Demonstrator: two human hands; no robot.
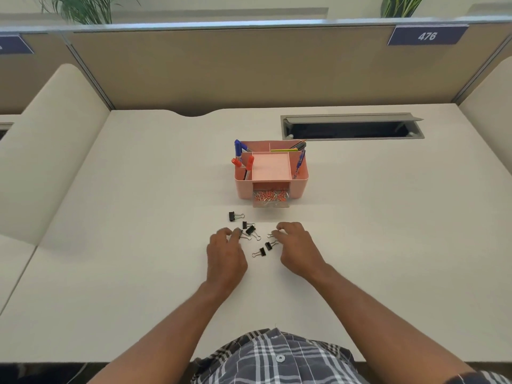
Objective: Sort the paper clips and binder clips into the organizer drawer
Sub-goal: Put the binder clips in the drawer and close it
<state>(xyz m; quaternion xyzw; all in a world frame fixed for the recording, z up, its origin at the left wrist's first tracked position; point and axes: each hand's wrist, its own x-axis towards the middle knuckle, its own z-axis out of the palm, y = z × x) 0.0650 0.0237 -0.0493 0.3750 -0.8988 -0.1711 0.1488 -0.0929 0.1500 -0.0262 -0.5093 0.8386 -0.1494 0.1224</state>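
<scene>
We are midway, by our reading: the paper clips (271, 195) already fill the clear pulled-out drawer (271, 202) of the pink organizer (297, 187), and the binder clips are being gathered from the desk (138, 203). Starting at nine o'clock, our left hand (225, 252) curls its fingertips onto a binder clip (240, 233), seemingly pinching it. At the centre lie loose binder clips (250, 230), one stray clip (235, 216) toward eleven o'clock, two more (264, 248) toward six. At three o'clock our right hand (297, 246) bends its fingers around a clip's wire handle (270, 235). Next, we judge, each pinch must lift cleanly and travel to twelve o'clock, to the drawer.
</scene>
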